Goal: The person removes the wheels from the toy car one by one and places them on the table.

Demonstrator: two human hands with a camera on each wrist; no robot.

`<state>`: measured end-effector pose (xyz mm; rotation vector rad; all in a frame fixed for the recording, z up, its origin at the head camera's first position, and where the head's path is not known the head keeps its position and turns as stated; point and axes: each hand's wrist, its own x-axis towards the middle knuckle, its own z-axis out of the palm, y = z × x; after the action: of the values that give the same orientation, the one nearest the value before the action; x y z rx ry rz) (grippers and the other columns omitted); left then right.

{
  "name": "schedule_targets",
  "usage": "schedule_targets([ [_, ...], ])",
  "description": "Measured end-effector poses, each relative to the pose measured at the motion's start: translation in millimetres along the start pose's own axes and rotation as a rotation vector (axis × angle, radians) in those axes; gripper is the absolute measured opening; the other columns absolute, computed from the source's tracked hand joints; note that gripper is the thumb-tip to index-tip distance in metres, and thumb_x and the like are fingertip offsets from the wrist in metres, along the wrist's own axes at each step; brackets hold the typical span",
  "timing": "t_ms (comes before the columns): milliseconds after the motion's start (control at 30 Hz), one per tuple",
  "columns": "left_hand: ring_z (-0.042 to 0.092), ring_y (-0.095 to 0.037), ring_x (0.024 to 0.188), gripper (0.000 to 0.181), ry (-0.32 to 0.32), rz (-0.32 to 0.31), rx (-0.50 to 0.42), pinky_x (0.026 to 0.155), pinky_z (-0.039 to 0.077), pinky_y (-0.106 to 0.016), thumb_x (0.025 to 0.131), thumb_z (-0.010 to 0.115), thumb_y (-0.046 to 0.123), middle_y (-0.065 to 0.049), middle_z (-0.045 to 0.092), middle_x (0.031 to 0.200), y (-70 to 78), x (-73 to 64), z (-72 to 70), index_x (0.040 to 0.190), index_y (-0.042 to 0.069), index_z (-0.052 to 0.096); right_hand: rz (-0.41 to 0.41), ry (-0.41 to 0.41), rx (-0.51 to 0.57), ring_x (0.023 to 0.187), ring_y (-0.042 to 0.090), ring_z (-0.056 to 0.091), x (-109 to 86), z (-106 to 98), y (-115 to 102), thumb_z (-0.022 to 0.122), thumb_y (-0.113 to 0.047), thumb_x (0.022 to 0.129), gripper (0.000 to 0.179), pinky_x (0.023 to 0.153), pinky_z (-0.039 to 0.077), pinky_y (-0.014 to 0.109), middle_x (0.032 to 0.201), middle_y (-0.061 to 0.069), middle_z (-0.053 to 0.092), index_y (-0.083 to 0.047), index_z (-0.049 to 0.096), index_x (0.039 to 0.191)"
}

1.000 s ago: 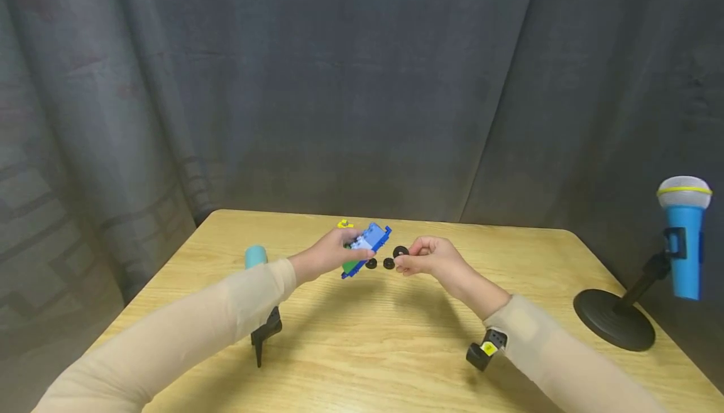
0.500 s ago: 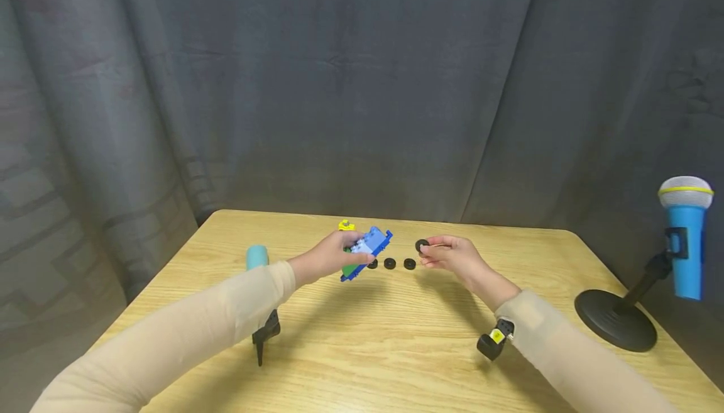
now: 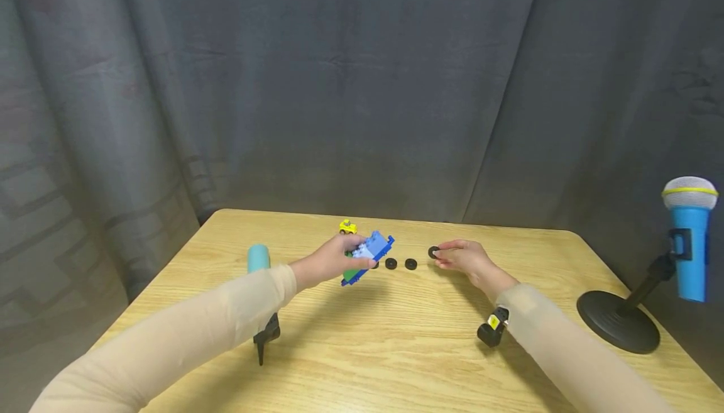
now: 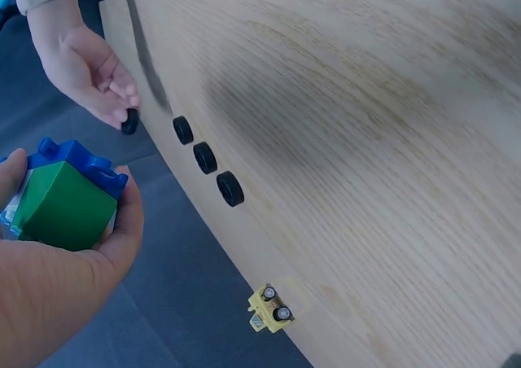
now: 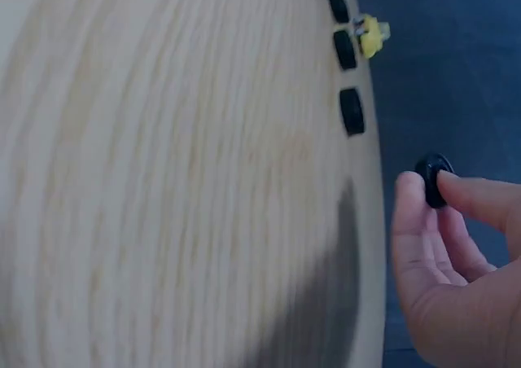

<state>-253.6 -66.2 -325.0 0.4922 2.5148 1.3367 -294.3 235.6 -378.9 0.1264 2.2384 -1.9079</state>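
Note:
My left hand (image 3: pixel 328 261) grips a toy built of plastic blocks (image 3: pixel 378 244), blue and light blue on top, with a green block (image 4: pixel 65 209) facing the left wrist camera. It is held tilted above the table. My right hand (image 3: pixel 466 261) pinches a small black toy wheel (image 5: pixel 435 181) between thumb and fingers, low over the table to the right. Between the hands lie three similar black wheels in a row: one (image 3: pixel 411 264) nearest the right hand, a middle one (image 3: pixel 391 263), and one (image 4: pixel 229 188) partly hidden by the toy in the head view.
A small yellow toy car (image 3: pixel 347 227) stands behind my left hand. At the right is a blue toy microphone (image 3: pixel 691 243) on a black round-based stand (image 3: pixel 618 322). A turquoise cylinder (image 3: pixel 258 257) on black legs (image 3: pixel 267 332) stands partly behind my left sleeve.
My right hand has moved right, then down toward the table, with its wheel. The wheel nearest it, out of sight a second ago, now shows. My left hand has hardly moved.

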Motion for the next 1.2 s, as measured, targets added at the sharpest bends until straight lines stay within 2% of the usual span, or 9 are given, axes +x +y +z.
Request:
schedule_targets([
  [200, 0.062, -0.019, 0.103, 0.051, -0.021, 0.039, -0.027, 0.088, 0.052, -0.035, 0.09, 0.07, 0.022, -0.014, 0.065, 0.124, 1.1, -2.1, 1.7, 0.135, 0.004, 0.055, 0.01, 0.055, -0.071, 0.065, 0.01, 0.068, 7.4, 4.2, 11.2, 0.061, 0.006, 0.089, 0.034, 0.067, 0.057, 0.024, 0.091, 0.016, 0.071, 0.021, 0.055, 0.119],
  [400, 0.062, -0.019, 0.105, 0.053, -0.016, 0.028, -0.022, 0.089, 0.051, -0.036, 0.089, 0.071, 0.024, -0.013, 0.063, 0.126, 1.1, -2.2, 3.0, 0.136, 0.005, 0.054, 0.01, 0.121, -0.205, 0.059, 0.009, 0.065, 10.4, 10.6, 13.0, 0.062, 0.004, 0.088, 0.027, 0.062, 0.056, 0.022, 0.094, 0.023, 0.071, 0.019, 0.061, 0.11],
  [600, 0.06, -0.02, 0.11, 0.055, -0.008, 0.018, -0.012, 0.094, 0.05, -0.039, 0.089, 0.071, 0.025, -0.013, 0.062, 0.13, 3.2, -2.8, 3.5, 0.137, 0.005, 0.053, 0.012, 0.139, -0.295, 0.059, 0.01, 0.065, 12.2, 12.0, 11.9, 0.062, 0.001, 0.089, 0.024, 0.062, 0.056, 0.024, 0.099, 0.028, 0.069, 0.017, 0.063, 0.107],
  [833, 0.06, -0.02, 0.108, 0.056, -0.003, 0.015, 0.001, 0.093, 0.05, -0.039, 0.089, 0.071, 0.027, -0.013, 0.061, 0.13, 0.7, -1.4, 5.2, 0.137, 0.006, 0.053, 0.031, 0.096, -0.273, 0.06, 0.009, 0.064, 12.1, 10.1, 11.7, 0.061, 0.001, 0.09, 0.029, 0.064, 0.057, 0.024, 0.102, 0.028, 0.069, 0.019, 0.06, 0.113],
  [967, 0.058, -0.024, 0.116, 0.059, 0.01, -0.012, 0.01, 0.093, 0.05, -0.04, 0.087, 0.073, 0.029, -0.015, 0.058, 0.134, 0.3, -0.5, 5.7, 0.137, 0.007, 0.052, 0.024, 0.048, -0.25, 0.066, 0.01, 0.063, 10.2, 3.7, 4.6, 0.058, -0.002, 0.092, 0.035, 0.068, 0.057, 0.024, 0.097, 0.021, 0.067, 0.019, 0.055, 0.119],
  [1067, 0.058, -0.025, 0.117, 0.059, 0.018, -0.008, 0.01, 0.092, 0.05, -0.039, 0.086, 0.075, 0.029, -0.015, 0.06, 0.132, 0.7, -0.6, 5.9, 0.135, 0.005, 0.053, 0.01, 0.014, -0.202, 0.071, 0.01, 0.062, 9.3, -0.4, -3.9, 0.055, -0.006, 0.096, 0.039, 0.072, 0.056, 0.024, 0.108, 0.025, 0.063, 0.017, 0.051, 0.126],
  [1200, 0.06, -0.02, 0.106, 0.055, 0.028, 0.046, 0.045, 0.087, 0.051, -0.035, 0.086, 0.074, 0.028, -0.011, 0.063, 0.126, 1.1, -1.4, 6.2, 0.132, 0.004, 0.056, -0.02, -0.058, -0.126, 0.078, 0.009, 0.064, 6.9, -2.0, -14.8, 0.051, -0.012, 0.099, 0.045, 0.077, 0.056, 0.024, 0.134, 0.034, 0.048, 0.013, 0.044, 0.136],
])
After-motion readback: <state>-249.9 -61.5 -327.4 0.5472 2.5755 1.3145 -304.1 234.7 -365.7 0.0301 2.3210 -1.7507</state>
